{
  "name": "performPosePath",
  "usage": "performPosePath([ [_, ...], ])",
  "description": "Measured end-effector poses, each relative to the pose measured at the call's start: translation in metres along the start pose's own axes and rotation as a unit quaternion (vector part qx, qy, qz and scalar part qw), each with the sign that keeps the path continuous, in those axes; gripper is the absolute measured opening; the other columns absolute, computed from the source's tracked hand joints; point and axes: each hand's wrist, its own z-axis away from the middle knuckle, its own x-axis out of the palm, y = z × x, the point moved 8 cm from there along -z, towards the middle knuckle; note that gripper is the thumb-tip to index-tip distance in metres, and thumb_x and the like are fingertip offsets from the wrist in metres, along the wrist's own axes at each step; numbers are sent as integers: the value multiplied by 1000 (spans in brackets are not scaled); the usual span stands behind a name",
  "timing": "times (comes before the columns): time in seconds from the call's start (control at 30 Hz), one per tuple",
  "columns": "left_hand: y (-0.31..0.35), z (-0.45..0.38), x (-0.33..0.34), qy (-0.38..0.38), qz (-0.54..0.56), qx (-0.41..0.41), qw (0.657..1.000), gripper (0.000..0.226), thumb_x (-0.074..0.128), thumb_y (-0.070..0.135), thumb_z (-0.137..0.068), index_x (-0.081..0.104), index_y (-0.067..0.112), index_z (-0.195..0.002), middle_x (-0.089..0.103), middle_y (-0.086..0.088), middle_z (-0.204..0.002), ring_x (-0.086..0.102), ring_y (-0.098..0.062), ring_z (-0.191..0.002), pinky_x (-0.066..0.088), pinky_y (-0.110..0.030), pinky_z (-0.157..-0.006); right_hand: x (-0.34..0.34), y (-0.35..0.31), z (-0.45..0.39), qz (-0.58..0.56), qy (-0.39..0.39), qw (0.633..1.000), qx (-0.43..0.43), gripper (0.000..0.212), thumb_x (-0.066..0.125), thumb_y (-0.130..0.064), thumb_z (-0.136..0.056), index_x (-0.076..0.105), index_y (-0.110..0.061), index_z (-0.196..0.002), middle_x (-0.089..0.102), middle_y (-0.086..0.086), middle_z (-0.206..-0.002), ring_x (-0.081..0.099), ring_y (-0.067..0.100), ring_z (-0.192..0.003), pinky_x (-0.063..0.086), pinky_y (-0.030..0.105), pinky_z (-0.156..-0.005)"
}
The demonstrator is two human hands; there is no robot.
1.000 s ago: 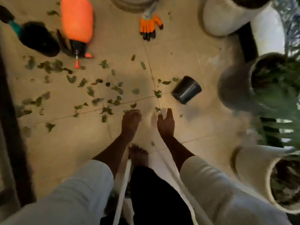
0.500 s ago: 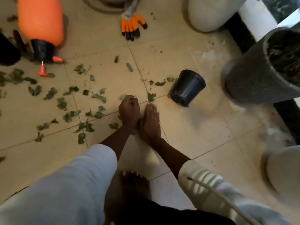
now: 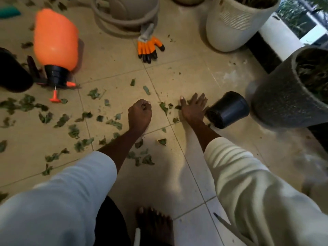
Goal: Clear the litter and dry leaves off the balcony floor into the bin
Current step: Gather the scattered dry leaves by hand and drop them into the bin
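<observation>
Dry green leaves lie scattered over the beige floor tiles, mostly left of centre. My left hand is curled into a fist just above the floor, with bits of leaf showing between its fingers. My right hand lies flat on the tiles with fingers spread, touching a few leaves along the tile joint. Its outer edge is right beside a small black plastic pot lying on its side.
An orange pressure sprayer lies tipped at the upper left beside a dark round container. An orange-and-black glove lies further back. Large planters stand on the right. My bare foot is below.
My hands were side by side on the floor; the right hand has moved right and spread flat beside the black pot, and the left stays fisted. The view has shifted closer.
</observation>
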Motion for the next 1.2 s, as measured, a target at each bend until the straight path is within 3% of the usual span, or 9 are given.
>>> performPosePath([
  [0.23,-2,0,-1,-9,11,-20,1000,16,59,16,-92,70,5,-86,69,-3,-83,58,-13,-75,36,-22,-63,41,-41,56,37,-74,969,-231,70,25,-60,-101,17,-18,-156,11,6,-165,5,23,-152,8,44,-124],
  [0.33,0,17,6,-6,13,-32,999,17,58,18,-93,67,8,-81,64,0,-76,55,-15,-70,33,-23,-59,54,-50,94,45,-60,959,-272,67,28,-57,-102,23,-17,-155,19,7,-163,13,23,-150,13,46,-123],
  [0.43,0,32,14,6,46,-64,997,17,58,19,-93,68,11,-82,64,1,-74,55,-15,-68,34,-22,-59,23,-17,103,35,64,982,-172,68,18,-57,-103,20,-14,-155,14,8,-164,8,23,-151,5,48,-123],
  [0.5,4,37,18,-7,52,-50,997,17,58,18,-93,68,10,-82,65,-2,-75,56,-17,-68,37,-23,-59,5,18,100,34,101,992,-74,73,10,-60,-101,14,-12,-156,8,8,-165,2,25,-152,-1,51,-123],
  [0.63,7,38,9,-17,43,-29,999,20,59,21,-94,68,8,-82,65,-2,-75,54,-14,-67,35,-23,-57,-5,55,93,53,83,995,-8,80,6,-67,-97,8,-16,-157,2,8,-165,-4,27,-152,-16,46,-115],
  [0.77,-7,37,-7,1,15,-37,999,21,58,23,-95,67,9,-82,62,0,-73,53,-14,-67,34,-22,-58,5,59,86,7,61,998,31,84,8,-70,-95,6,-14,-158,-3,10,-165,-7,28,-152,-9,51,-121],
  [0.97,-29,29,-19,21,14,-70,997,23,58,22,-94,66,7,-79,60,-1,-69,52,-17,-66,36,-25,-60,40,-22,79,-12,2,989,-146,78,21,-65,-99,7,-15,-157,-4,7,-165,-2,23,-152,-1,42,-123],
  [1.1,-37,18,-32,58,27,-83,994,18,60,22,-93,70,10,-83,64,1,-75,55,-14,-70,36,-22,-65,55,-67,61,-12,-36,979,-200,80,32,-66,-97,13,-17,-157,-5,8,-165,-1,25,-152,1,43,-123],
  [1.2,-44,8,-45,93,30,-91,991,18,61,22,-92,71,10,-84,66,0,-77,55,-12,-70,36,-21,-64,79,-103,70,38,-95,946,-309,78,31,-65,-97,13,-19,-158,-1,5,-166,-1,23,-152,2,46,-124],
])
